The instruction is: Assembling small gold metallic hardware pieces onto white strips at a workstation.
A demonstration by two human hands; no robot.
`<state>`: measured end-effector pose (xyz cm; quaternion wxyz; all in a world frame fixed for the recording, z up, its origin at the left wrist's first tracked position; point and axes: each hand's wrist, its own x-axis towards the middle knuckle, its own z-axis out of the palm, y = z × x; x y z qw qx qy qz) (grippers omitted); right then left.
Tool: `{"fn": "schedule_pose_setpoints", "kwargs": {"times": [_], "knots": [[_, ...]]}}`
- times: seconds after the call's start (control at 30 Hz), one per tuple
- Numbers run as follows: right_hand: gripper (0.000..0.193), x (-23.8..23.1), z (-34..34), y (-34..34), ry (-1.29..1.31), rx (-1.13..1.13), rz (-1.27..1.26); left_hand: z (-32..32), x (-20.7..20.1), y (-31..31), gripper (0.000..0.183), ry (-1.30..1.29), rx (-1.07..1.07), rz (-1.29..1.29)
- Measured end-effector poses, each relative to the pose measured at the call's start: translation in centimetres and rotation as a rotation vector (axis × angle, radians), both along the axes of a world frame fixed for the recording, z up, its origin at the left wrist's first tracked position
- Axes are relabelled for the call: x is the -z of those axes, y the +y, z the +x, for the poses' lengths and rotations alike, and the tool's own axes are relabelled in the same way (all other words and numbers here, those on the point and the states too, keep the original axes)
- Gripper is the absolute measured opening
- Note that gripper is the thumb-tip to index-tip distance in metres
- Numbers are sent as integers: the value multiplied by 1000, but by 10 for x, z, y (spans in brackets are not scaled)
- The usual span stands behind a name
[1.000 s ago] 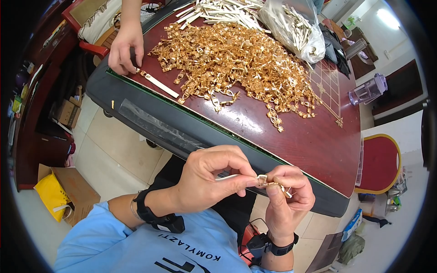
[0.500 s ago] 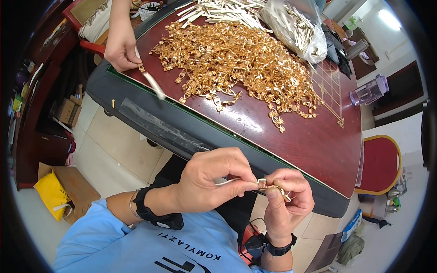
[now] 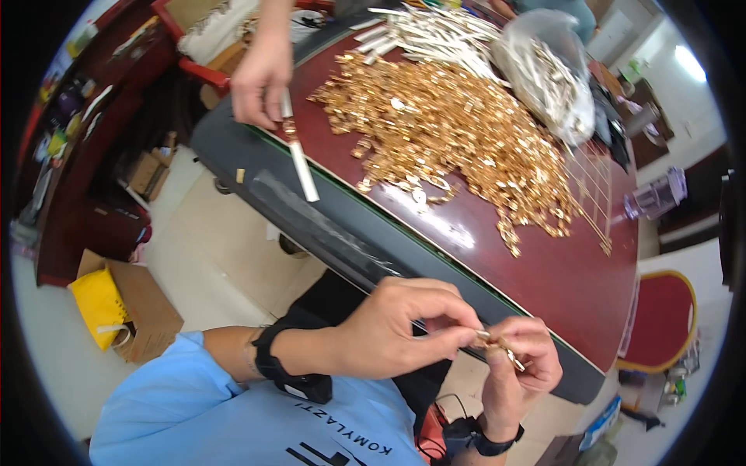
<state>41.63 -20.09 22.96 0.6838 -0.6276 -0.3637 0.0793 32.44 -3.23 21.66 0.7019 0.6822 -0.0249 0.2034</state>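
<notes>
Just off the table's near edge, my two hands meet around a small gold metal buckle (image 3: 510, 358). My right hand (image 3: 522, 369) pinches the buckle between thumb and fingers. My left hand (image 3: 412, 326) has thumb and forefinger closed on the end of a white strip (image 3: 483, 335), which touches the buckle; most of the strip is hidden by the hand. Blur hides how far it passes through. Across the table lies a large heap of gold buckles (image 3: 458, 132). At the far left, another person's hand (image 3: 263, 85) is at a white strip (image 3: 303, 172) with a gold buckle on it.
White strips (image 3: 435, 35) are piled behind the heap on the dark red table (image 3: 544, 291), beside a clear plastic bag (image 3: 544, 78) of more strips. A purple clear cup (image 3: 657, 194) stands right. A red chair (image 3: 660, 322) and a cardboard box (image 3: 148, 303) flank the table.
The whole view has shifted, so the table and my hands sit lower and further right. The white strip's end at my fingers shows less. The other person's strip has swung downward.
</notes>
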Motion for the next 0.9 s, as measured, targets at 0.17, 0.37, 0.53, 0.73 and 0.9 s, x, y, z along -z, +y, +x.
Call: {"fn": "schedule_pose_setpoints", "kwargs": {"times": [0.17, 0.37, 0.53, 0.73, 0.9], "knots": [[19, 0, -8, 2, -4, 18, -39, -3, -5, -14, 5, -1, -156, -19], [17, 2, -18, 14, -134, 115, -96, -2, 1, -16, 9, -54, -230, -55], [13, 0, -21, 17, -195, 185, -86, -7, 4, -18, 22, -187, -233, -69], [11, 0, -22, 18, -178, 222, -108, -8, 3, -19, 22, -206, -241, -91], [16, 0, -1, 36, -67, 47, -28, -10, -2, -9, 14, -34, -129, -434]]}}
